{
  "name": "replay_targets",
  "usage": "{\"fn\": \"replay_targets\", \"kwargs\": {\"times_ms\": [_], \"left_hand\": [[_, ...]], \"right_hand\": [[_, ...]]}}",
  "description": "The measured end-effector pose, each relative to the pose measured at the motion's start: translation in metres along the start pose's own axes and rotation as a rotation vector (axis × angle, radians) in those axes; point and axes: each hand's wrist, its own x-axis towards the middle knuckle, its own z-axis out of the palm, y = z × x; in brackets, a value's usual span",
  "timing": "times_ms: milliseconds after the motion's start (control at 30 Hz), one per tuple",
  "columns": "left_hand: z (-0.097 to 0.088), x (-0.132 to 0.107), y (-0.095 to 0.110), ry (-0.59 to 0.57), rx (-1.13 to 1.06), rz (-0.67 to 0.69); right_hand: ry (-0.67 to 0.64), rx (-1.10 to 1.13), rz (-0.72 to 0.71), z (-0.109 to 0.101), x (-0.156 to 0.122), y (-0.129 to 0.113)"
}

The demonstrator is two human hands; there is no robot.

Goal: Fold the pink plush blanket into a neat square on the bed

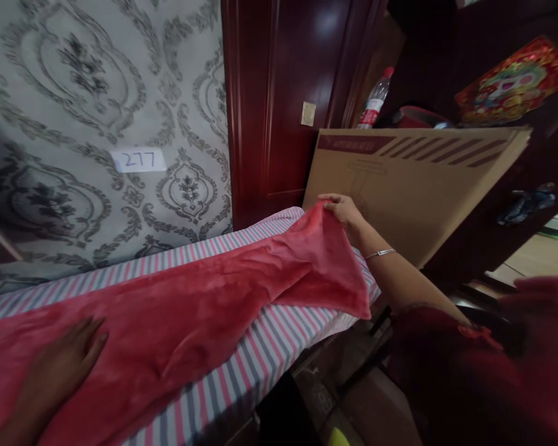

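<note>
A red fleece cloth (199, 297) lies stretched along a bed covered with a pink, grey and white striped sheet (260, 353). My left hand (67, 356) rests flat on the cloth at the lower left, fingers spread. My right hand (341, 210) reaches out to the far end and pinches a corner of the cloth, lifting it a little off the sheet. A thin bracelet sits on my right wrist, and a dark red sleeve covers my upper arm.
A large flat cardboard box (413, 179) leans upright just behind my right hand. A dark wooden door frame (279, 99) and patterned wallpaper with a paper label "277" (138, 160) stand behind the bed. A plastic bottle (374, 102) stands further back.
</note>
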Motion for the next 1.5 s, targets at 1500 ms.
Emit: {"fn": "replay_targets", "kwargs": {"times_ms": [1500], "left_hand": [[-0.08, -0.136, 0.241, -0.349, -1.287, -0.263]], "right_hand": [[-0.729, 0.026, -0.483, 0.195, -0.323, -0.141]]}}
